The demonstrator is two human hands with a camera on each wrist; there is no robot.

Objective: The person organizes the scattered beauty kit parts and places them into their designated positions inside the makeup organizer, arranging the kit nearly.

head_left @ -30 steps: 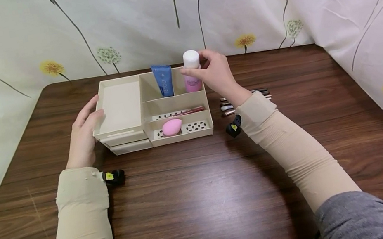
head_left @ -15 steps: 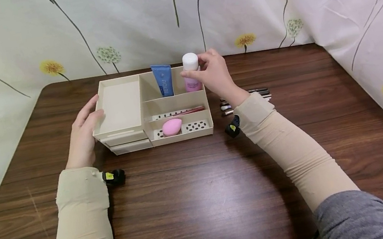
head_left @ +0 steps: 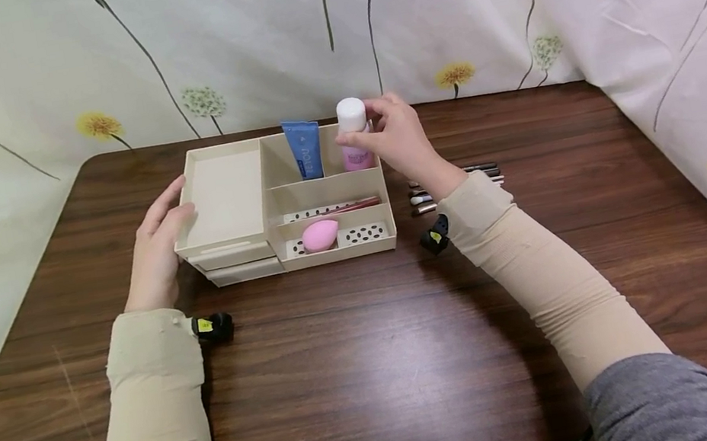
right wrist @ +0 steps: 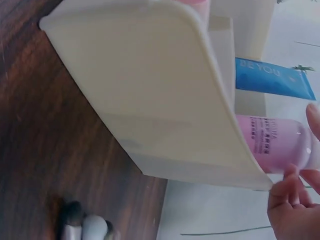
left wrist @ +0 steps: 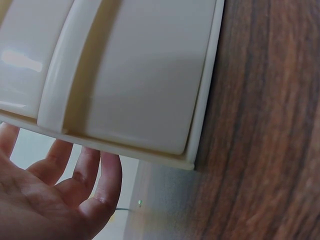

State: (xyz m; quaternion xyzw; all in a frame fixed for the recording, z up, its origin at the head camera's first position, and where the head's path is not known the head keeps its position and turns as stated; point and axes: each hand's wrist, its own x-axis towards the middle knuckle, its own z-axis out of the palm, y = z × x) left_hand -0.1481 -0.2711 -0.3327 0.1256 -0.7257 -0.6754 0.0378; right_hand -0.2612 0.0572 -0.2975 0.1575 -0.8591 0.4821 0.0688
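Observation:
In the back right compartment of a cream desk organizer stands a pink bottle with a white cap. My right hand grips it near the cap, thumb in front and fingers behind. Beside the bottle a blue squeeze tube leans upright in the neighbouring compartment. My left hand rests against the organizer's left side, its fingertips touching the wall in the left wrist view. A pink makeup sponge lies in the front compartment. Behind it, a thin reddish stick lies in the middle compartment.
Several makeup brushes lie on the wooden table right of the organizer, partly hidden by my right wrist. Two drawers are at the organizer's left front. A floral curtain hangs behind the table.
The bottle has shifted slightly down and left within its compartment, with my right hand still around it. My left hand stays at the organizer's side.

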